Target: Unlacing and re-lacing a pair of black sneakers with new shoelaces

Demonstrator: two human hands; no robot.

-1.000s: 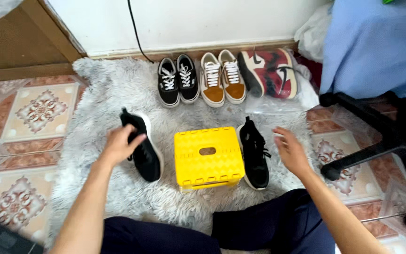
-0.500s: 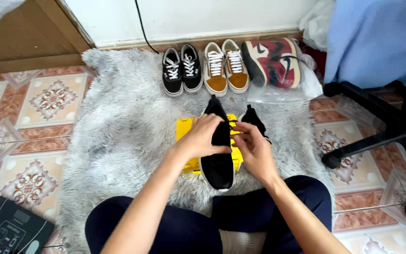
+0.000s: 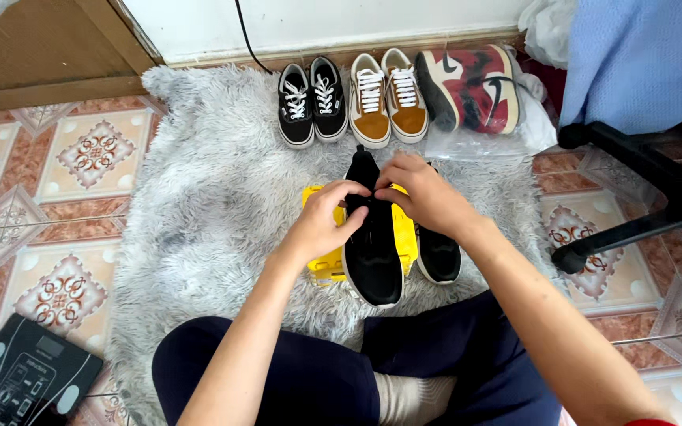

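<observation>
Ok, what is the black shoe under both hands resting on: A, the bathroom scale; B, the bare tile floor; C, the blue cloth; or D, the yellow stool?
D: the black shoe lies across the yellow stool, with the left hand and right hand at its laces.

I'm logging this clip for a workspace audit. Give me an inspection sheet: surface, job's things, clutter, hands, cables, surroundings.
Surface: grey shaggy rug on patterned floor tiles.
Job's things: black shoe lying on a yellow stool; second black shoe beside it on the rug.
Clutter: black-white pair, tan pair and red-black pair in a row by the wall; clear plastic bag under the red pair.
Hands: left hand and right hand both at the shoe's laces.
Cables: black cable down the wall.
Surroundings: scale, chair base, blue cloth.
</observation>
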